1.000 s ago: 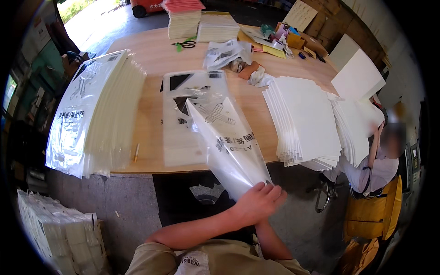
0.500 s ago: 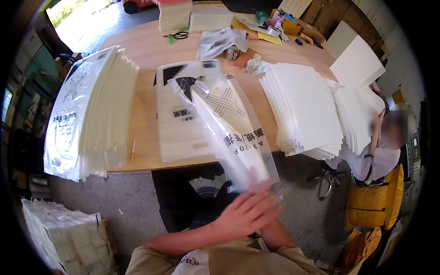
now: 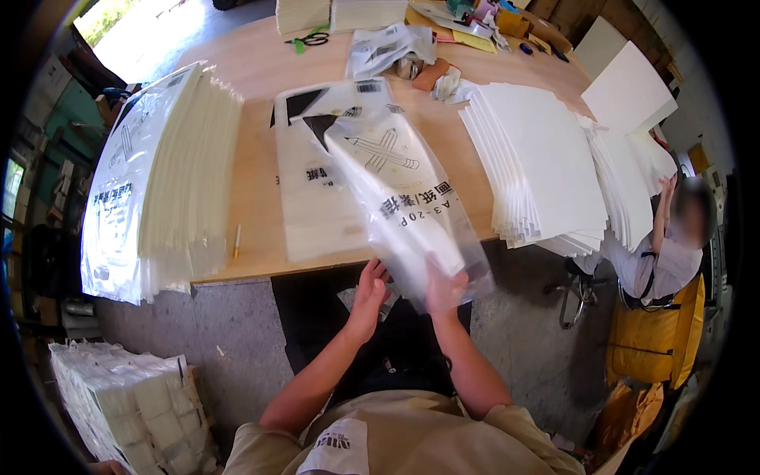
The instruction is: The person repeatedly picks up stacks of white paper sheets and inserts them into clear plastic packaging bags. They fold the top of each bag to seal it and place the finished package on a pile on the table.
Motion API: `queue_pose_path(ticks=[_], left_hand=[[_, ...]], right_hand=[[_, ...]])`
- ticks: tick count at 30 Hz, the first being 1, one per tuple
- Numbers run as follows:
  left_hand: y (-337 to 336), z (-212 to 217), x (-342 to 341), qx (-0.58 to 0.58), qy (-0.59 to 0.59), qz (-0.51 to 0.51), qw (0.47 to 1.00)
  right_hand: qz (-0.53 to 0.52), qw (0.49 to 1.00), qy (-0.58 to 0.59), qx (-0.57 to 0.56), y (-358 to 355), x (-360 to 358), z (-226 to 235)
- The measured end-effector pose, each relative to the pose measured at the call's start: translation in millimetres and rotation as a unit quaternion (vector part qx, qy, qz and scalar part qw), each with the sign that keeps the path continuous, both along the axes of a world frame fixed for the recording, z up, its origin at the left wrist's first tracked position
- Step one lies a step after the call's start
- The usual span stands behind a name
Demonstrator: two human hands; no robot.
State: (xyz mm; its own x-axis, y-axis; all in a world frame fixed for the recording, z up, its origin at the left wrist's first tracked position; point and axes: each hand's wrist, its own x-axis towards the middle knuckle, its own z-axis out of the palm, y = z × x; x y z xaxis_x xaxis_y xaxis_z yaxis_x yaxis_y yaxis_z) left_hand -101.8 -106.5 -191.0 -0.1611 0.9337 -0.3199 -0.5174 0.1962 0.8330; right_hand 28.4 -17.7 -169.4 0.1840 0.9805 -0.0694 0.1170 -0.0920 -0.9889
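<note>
A clear plastic bag (image 3: 396, 214) printed with crossed pencils lies slanted over the table's front edge, its near end hanging toward me. White paper (image 3: 437, 245) shows inside it. My right hand (image 3: 445, 286) is at that near end, thumb and fingers around the paper's lower edge; film partly veils the fingers. To the left of the bag, my left hand (image 3: 370, 297) is raised with fingers apart and holds nothing. Under the slanted bag are flat printed bags (image 3: 313, 222) on the table.
A tall stack of filled bags (image 3: 158, 190) stands at the left, a pen (image 3: 237, 241) beside it. Fanned white paper stacks (image 3: 538, 166) lie at the right. Scissors (image 3: 317, 38) are farther back. A person (image 3: 669, 245) sits at the right. Wrapped packs (image 3: 131, 404) stand on the floor.
My left hand has come off my right hand and moved left, its fingers now spread. My right hand has moved a little forward at the bag's near end.
</note>
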Motion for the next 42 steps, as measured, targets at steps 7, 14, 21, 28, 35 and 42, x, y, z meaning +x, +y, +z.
queue_pose_path(ticks=[7,14,21,28,35,42], left_hand=[[-7.6,-24.4,-4.2,-0.030,-0.120,0.043,0.991],[-43.8,-16.8,-28.0,0.137,-0.101,0.000,0.985],[-41.5,-24.3,-10.4,0.029,0.102,0.141,0.984],[-39.3,-25.9,-15.4,-0.005,0.038,0.103,0.994],[-59.1,-8.6,-9.8,-0.023,0.097,0.043,0.994],[-84.0,-22.1,-31.1,0.035,-0.017,0.012,0.999]], right_hand=[[0.035,0.943,0.321,-0.081,2.1,26.2,-28.9],[0.059,0.910,0.354,-0.208,14.7,40.2,-12.1],[0.075,0.870,0.436,-0.215,7.7,31.1,-20.2],[0.143,0.840,0.453,-0.262,-1.1,22.2,-21.6],[0.096,0.869,0.429,-0.228,19.8,0.1,-2.4],[0.126,0.866,0.419,-0.242,19.3,9.2,-8.9]])
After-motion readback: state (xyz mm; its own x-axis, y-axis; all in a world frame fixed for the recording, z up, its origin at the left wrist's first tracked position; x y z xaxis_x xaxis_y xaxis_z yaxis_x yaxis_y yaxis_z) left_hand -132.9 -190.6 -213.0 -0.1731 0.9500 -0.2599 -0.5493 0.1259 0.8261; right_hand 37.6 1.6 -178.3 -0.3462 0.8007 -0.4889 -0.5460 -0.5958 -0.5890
